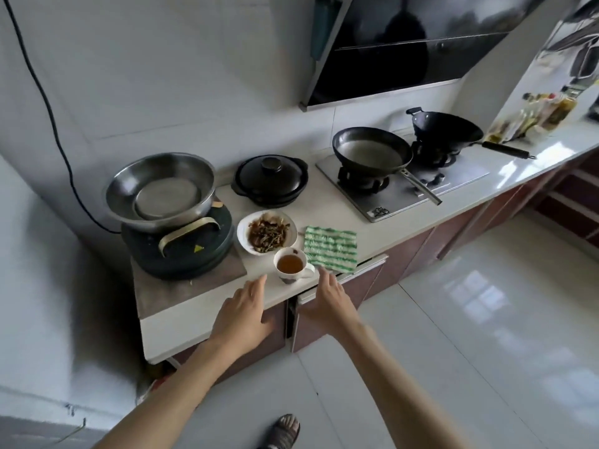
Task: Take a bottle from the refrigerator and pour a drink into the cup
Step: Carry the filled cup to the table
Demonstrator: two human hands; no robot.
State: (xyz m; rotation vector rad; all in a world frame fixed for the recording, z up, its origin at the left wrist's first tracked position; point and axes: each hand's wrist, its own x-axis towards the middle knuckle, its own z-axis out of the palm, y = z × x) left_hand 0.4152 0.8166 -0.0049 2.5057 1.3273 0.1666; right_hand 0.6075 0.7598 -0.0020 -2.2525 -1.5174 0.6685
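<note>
A white cup (292,265) holding brown liquid stands near the front edge of the white counter (181,315). My left hand (241,314) hovers just left of the cup, fingers apart and holding nothing. My right hand (327,298) reaches in from the right, fingertips close to the cup's handle, also holding nothing. No bottle is in view. A white appliance side (35,286), possibly the refrigerator, fills the left edge.
A white plate of dark food (267,234) and a green striped cloth (330,247) lie behind the cup. A steel basin (160,191) sits on a black cooker (181,251). Further right are a black clay pot (270,179), a frying pan (372,152) and a wok (447,128).
</note>
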